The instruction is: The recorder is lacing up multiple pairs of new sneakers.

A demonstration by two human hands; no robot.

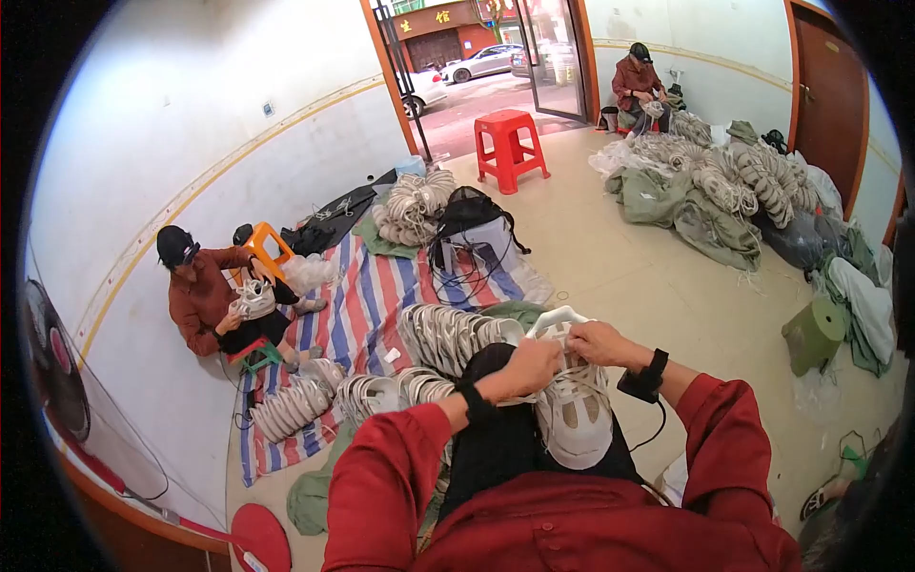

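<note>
A white and beige sneaker [575,419] rests on my lap, its toe pointing toward me and its collar away. Pale laces cross its front, with loose lace hanging down the right side. My left hand [534,367] is closed at the left edge of the lacing. On the other side, my right hand [602,343] pinches lace near the top of the tongue. The fingertips of my left hand are partly hidden, and the lace between them is too thin to make out clearly.
Nested rows of similar shoe uppers [448,336] lie ahead on a striped sheet [355,296]. A co-worker [205,291] sits at left holding a shoe; another person [640,86] works by the far wall. Shoe piles and green sacks [710,224] lie right. A red stool [510,148] stands near the doorway.
</note>
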